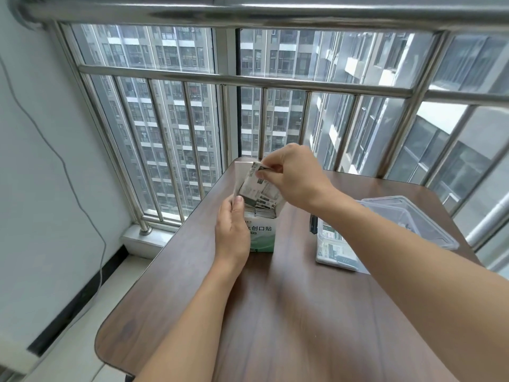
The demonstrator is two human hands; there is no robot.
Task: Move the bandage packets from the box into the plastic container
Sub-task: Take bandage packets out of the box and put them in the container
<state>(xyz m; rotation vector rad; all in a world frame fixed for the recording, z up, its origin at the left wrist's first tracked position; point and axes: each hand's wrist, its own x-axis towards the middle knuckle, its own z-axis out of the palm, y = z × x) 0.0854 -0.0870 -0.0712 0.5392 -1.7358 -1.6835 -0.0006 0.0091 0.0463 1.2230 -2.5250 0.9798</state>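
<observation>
Two hands at box (261, 232), left hand (232, 235) gripping its side, right hand (289, 177) pinching packets (257, 186).

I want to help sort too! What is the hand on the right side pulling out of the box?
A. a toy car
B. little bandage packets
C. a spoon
B: the right hand pinches bandage packets above the open box.

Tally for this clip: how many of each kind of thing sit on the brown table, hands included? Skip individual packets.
Green-and-white cardboard bandage box: 1
Clear plastic container: 1
Clear plastic lid: 1
Hands: 2, left on the box, right pinching packets
Total: 5
</observation>
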